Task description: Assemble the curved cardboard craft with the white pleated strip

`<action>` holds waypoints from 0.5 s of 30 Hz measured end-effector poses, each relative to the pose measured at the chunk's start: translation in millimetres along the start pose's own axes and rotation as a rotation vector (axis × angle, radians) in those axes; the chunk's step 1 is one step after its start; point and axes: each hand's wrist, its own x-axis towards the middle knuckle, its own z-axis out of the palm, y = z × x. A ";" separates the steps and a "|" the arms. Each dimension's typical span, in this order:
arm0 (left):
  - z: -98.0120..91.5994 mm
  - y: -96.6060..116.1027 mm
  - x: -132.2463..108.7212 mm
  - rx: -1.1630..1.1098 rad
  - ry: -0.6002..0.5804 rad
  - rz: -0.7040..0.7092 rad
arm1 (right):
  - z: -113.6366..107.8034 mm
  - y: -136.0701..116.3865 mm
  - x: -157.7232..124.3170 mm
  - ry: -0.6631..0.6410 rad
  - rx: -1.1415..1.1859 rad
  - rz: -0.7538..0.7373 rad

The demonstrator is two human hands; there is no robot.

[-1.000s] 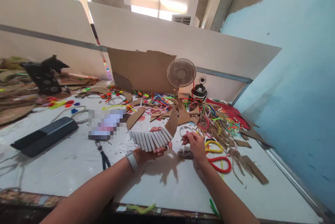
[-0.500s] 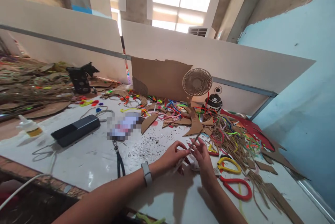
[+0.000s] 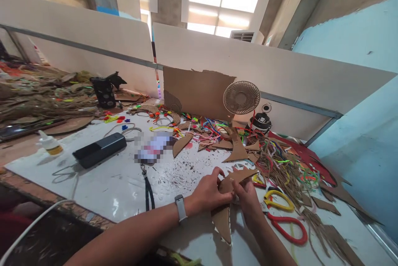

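Observation:
Both my hands hold a brown crescent-shaped piece of cardboard point(image 3: 222, 222) above the white table sheet, its flat face turned up towards me. White material shows along its edge. My left hand point(image 3: 208, 191), with a watch on the wrist, grips the left side, thumb on the face and fingers round the edge. My right hand point(image 3: 248, 199) pinches the piece from the right, its thumb close to the left thumb; its other fingers are partly hidden behind. Right of my right hand lie scissors with one yellow handle point(image 3: 280, 200) and one red handle point(image 3: 289, 228).
A pixelated phone point(image 3: 154, 148) with a strap, a black power bank point(image 3: 99, 150) and a glue bottle point(image 3: 50, 143) lie to the left. Behind are cardboard scraps point(image 3: 234, 145), a small fan point(image 3: 241, 97) and coloured pipe cleaners. Twine point(image 3: 282, 174) lies heaped at right.
The cardboard piece was seen nearly edge-on between my fingers; now it is turned so its broad face shows. The view has shifted slightly left.

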 end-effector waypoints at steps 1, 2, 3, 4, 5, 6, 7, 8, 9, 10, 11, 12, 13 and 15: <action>0.5 -0.6 1.1 -0.052 0.012 -0.022 | -0.8 1.6 1.2 0.001 0.013 0.013; 0.7 -1.0 2.6 -0.136 0.034 -0.046 | -2.0 3.3 2.7 0.004 0.022 0.033; 0.4 -1.2 4.2 -0.246 0.060 -0.063 | -3.2 4.9 4.4 0.017 0.025 0.056; -0.4 -1.1 5.9 -0.367 0.090 -0.067 | -4.4 6.4 5.9 0.020 0.022 0.086; -1.6 -0.5 7.3 -0.482 0.121 -0.056 | -5.4 7.4 6.8 0.005 0.013 0.120; -3.0 0.4 8.3 -0.573 0.150 -0.034 | -5.8 7.9 7.1 -0.031 -0.001 0.162; -4.5 1.4 8.8 -0.630 0.174 -0.012 | -5.8 7.8 6.5 -0.086 -0.013 0.199; -5.7 2.5 8.8 -0.653 0.189 0.004 | -5.3 7.0 5.2 -0.145 -0.019 0.223; -6.6 3.4 8.4 -0.654 0.192 0.013 | -4.4 5.6 3.2 -0.202 -0.018 0.232; -7.0 4.0 7.7 -0.650 0.182 0.015 | -3.3 3.4 0.9 -0.257 -0.011 0.227; -6.9 4.3 6.8 -0.654 0.160 0.014 | -2.0 0.6 -1.6 -0.303 -0.002 0.218; -6.5 4.3 6.0 -0.668 0.133 0.017 | -0.6 -2.7 -4.2 -0.343 0.008 0.206; -5.8 3.9 5.2 -0.690 0.106 0.024 | 0.7 -6.4 -6.7 -0.369 0.017 0.194; -4.5 2.6 4.4 -0.728 0.068 0.052 | 3.5 -13.9 -11.4 -0.391 0.021 0.187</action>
